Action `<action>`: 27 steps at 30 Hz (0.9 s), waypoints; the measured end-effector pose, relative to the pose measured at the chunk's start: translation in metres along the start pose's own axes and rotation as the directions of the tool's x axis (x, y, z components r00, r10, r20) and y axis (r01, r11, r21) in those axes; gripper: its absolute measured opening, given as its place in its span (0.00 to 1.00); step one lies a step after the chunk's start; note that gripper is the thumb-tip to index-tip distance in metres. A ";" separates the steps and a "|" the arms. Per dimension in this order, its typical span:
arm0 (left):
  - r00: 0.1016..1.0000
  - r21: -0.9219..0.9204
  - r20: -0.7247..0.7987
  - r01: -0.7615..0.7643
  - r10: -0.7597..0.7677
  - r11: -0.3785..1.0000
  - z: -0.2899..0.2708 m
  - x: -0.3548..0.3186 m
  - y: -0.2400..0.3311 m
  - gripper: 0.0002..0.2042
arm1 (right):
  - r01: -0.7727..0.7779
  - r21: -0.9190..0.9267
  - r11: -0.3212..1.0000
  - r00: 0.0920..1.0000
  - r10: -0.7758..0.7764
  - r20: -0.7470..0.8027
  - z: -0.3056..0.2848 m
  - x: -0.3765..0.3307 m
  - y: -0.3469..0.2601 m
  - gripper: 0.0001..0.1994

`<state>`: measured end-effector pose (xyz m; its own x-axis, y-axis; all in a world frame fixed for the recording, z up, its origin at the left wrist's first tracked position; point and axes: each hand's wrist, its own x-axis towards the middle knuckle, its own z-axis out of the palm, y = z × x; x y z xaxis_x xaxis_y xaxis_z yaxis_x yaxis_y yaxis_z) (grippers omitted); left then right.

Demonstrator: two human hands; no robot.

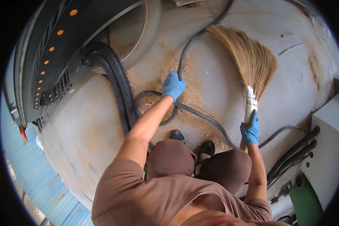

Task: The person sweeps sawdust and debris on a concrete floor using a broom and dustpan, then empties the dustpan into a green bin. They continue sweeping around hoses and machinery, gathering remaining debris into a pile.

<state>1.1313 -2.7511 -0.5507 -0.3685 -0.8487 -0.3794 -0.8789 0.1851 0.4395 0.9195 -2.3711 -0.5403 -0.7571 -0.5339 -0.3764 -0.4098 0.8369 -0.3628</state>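
Note:
My left hand (173, 86), in a blue glove, is closed around a thick dark hose (187, 48) that loops over the floor. From that grip the hose runs up toward the far edge and also curls back below the hand. My right hand (250, 130), gloved in blue too, grips the white-wrapped handle of a straw broom (252, 56). The broom's wide tan bristles fan out away from me, to the far right. Brown sawdust (194, 88) lies on the floor around the hose and beneath my left hand.
A dark machine with a row of orange dots (51, 49) stands at the left. Black ribbed hoses (115, 81) and a clear ribbed duct (148, 34) come from it. A pale cabinet (329, 116) with black pipes (295, 152) is at the right. My shoes (206, 147) stand among the sawdust.

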 end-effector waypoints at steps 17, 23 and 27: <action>0.948 -0.251 -0.182 -0.301 0.260 0.920 -0.081 -0.042 0.036 0.09 | 0.374 0.216 0.902 0.853 -0.425 0.301 0.167 0.165 -0.386 0.30; 0.945 -0.283 -0.189 -0.313 0.268 0.907 -0.077 -0.042 0.027 0.10 | 0.707 -0.160 0.689 0.693 -0.628 0.355 0.181 0.171 -0.415 0.40; 0.939 -0.315 -0.176 -0.338 0.295 0.887 -0.083 -0.041 0.028 0.10 | 0.608 0.377 0.699 0.608 -0.715 0.345 0.189 0.175 -0.362 0.15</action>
<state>1.1473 -2.7525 -0.4551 -0.5521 -0.8296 -0.0832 -0.5596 0.2947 0.7746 1.0311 -2.7905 -0.6359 0.0084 -0.9647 -0.2632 -0.5553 0.2144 -0.8035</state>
